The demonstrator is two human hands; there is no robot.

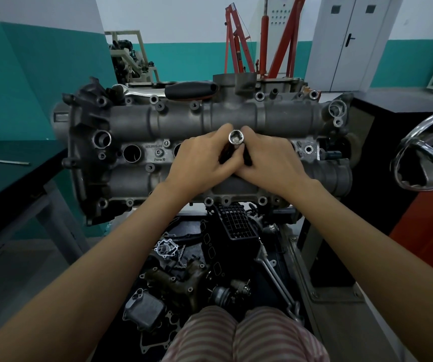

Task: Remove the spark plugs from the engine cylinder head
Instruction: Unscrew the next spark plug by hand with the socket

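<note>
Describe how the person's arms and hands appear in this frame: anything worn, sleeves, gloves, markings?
Both arms are bare from the bottom edge of the picture to the fingertips; no sleeve shows. The left hand and right hand wear no gloves, and no rings, watch, bracelet or markings can be seen on them or on the wrists. The only clothing in view is striped pink-and-white fabric over the knees.

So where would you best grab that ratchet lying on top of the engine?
By its dark handle. It lies level along the engine's far edge with nothing over it, so come down from above and wrap your fingers round. The shiny metal end looks thinner and slicker.
</note>
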